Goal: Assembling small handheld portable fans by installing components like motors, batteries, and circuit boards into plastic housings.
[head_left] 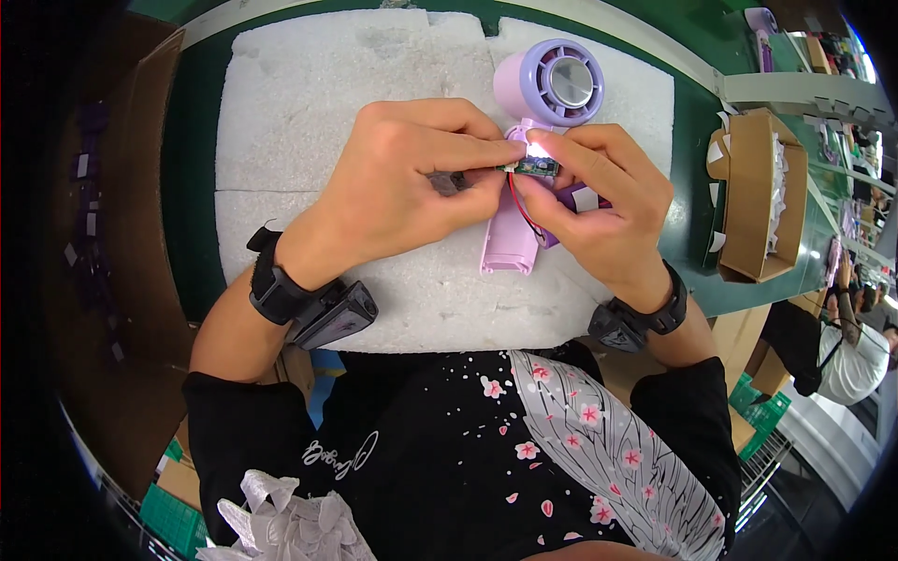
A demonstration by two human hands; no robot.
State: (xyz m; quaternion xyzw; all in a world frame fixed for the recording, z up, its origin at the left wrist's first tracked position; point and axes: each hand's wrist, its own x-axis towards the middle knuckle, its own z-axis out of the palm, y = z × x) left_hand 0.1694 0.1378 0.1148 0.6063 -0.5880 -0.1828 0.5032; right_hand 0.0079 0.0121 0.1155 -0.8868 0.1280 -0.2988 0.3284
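The left hand [416, 168] pinches the left end of one small green circuit board [536, 168]; the right hand [608, 201] grips its right end, partly covering one purple cylinder [549, 236], probably a battery. Two thin wires [516, 208], one red, one black, trail below; a tug could loosen them. Underneath lies one pale-purple plastic handle shell [510, 245], beneath one round lilac fan head [561, 84].

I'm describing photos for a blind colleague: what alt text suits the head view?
A left hand and right hand hold a small green circuit board with thin wires over the handle of a lilac fan, which lies on white foam.
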